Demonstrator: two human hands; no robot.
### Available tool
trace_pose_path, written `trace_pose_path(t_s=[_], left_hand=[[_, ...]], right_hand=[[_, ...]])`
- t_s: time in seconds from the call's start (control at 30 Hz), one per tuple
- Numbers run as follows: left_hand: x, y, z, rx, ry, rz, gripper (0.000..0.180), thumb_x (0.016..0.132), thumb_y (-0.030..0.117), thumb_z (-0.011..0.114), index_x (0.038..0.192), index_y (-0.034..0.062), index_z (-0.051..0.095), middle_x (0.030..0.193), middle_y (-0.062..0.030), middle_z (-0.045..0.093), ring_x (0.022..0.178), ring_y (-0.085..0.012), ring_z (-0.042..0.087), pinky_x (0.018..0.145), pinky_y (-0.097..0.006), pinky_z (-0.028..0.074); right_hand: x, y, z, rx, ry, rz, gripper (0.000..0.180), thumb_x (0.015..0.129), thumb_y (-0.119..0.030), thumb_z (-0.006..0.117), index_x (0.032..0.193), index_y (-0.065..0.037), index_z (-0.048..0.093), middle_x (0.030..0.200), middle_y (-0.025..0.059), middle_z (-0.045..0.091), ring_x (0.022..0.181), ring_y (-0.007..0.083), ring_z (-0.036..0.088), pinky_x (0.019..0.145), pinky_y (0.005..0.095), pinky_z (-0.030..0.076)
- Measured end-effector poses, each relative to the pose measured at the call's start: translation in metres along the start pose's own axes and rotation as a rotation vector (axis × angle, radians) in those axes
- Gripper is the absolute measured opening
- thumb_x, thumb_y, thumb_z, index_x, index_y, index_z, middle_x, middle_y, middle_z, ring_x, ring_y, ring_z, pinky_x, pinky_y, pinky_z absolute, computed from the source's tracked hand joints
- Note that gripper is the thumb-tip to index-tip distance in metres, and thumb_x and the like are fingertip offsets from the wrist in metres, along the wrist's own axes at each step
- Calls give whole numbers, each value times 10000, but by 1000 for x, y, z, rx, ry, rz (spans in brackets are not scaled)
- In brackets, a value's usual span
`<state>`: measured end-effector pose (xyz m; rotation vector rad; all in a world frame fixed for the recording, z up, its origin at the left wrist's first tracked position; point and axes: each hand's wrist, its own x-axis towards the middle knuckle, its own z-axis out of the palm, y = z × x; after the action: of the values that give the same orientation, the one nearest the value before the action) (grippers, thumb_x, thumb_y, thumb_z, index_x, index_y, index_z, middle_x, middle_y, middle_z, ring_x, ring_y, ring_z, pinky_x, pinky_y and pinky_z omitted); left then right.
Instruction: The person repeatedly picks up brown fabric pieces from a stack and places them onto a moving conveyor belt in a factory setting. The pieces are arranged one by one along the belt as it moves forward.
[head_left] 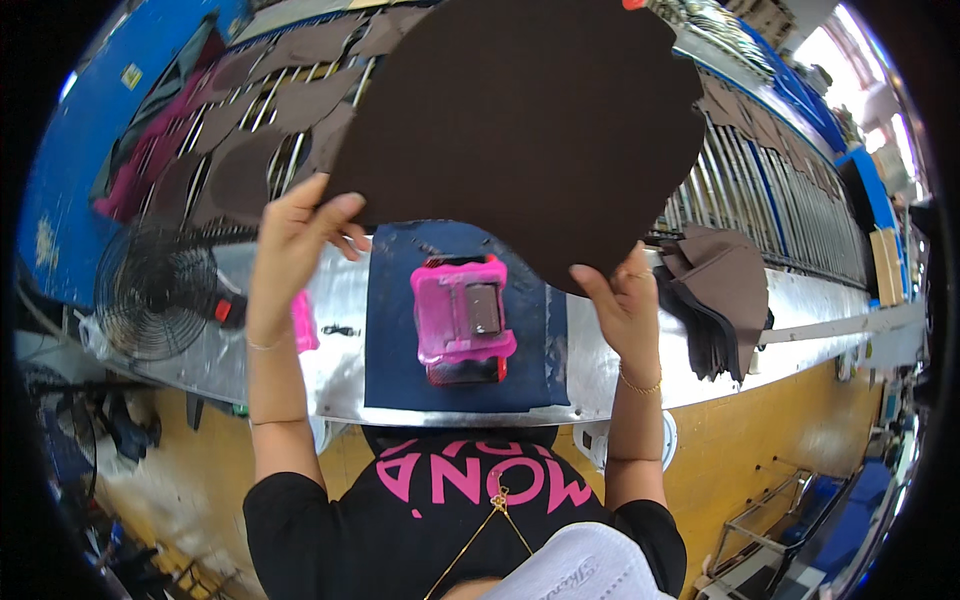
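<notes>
Though two in number, left hand [290, 230] and right hand [628, 298], each grip a closed pinch on one brown panel [530, 130].

The big flat piece [520, 140] is plain dark brown. The stack of pieces [735, 275] is brown and black. The mat [390, 335] is dark blue, and the case [438, 312] is bright pink. The surface [340, 380] is silver. The shirt [350, 545] is black with pink letters [436, 480]. The floor [350, 460] is yellowy brown.

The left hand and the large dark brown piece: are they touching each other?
Touching. The head view shows the left hand pinching the large dark brown piece at its lower left corner, thumb over its face.
</notes>
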<state>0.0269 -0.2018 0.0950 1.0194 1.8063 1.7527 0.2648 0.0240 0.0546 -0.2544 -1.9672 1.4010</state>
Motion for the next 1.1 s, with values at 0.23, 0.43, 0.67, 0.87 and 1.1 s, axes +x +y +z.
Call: trace_pose_path(t_s=[0.23,0.43,0.67,0.87,1.1], left_hand=[[-73,33,-63,323,222,-21,33,862,-6,606,872,-37,602,718,-34,591,608,-87,601,518,-210,467],[-93,27,-74,390,160,-127,12,825,-73,607,823,-71,595,691,-40,566,585,-104,617,507,-220,478],[-71,-13,-27,356,-142,-309,44,825,-47,610,841,-89,609,691,-76,605,579,-146,665,480,-227,490],[-31,-11,36,592,-398,155,64,784,7,663,846,-9,663,708,-74,576,581,-172,633,491,-287,478],[15,-8,123,864,-896,429,268,783,234,712,974,51,666,930,-112,526,685,-287,596,577,-351,491]], right_hand=[[3,1,53,-240,-335,-16,162,766,-101,730,888,-17,664,805,144,629,701,346,593,624,358,479],[9,3,55,-406,-374,-219,154,782,-129,692,928,-86,678,683,95,628,716,260,593,777,346,446],[-18,27,-7,-545,-359,-196,134,764,-74,672,889,-112,699,757,69,674,645,221,569,777,338,424],[-70,29,-68,-472,-212,171,168,754,12,624,875,-67,709,772,86,679,670,252,590,759,325,455],[-118,-23,-159,-498,267,293,272,788,3,680,711,-7,419,660,-3,329,610,92,325,539,252,288]])
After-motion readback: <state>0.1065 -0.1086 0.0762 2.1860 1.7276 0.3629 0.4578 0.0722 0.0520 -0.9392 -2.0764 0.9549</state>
